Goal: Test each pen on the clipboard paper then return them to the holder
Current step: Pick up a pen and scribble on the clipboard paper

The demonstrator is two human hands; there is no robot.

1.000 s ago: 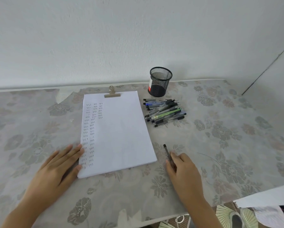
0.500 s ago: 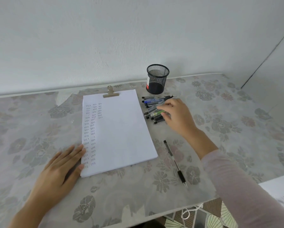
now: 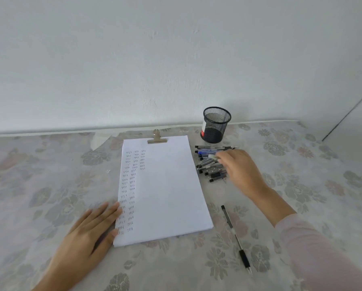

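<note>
Black mesh holder (image 3: pixel 216 124) stood empty, right hand (image 3: pixel 239 169) fingers curled over pen pile (image 3: pixel 210 163), grip unclear, left hand (image 3: pixel 89 232) flat on paper (image 3: pixel 165 190) edge, floral desk (image 3: pixel 301 175).

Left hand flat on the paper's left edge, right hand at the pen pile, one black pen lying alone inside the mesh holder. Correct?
Not quite. The black pen lies alone on the table, right of the paper; the head view shows the mesh holder with no pens visible. Left hand and right hand at the pen pile are as you said.
</note>
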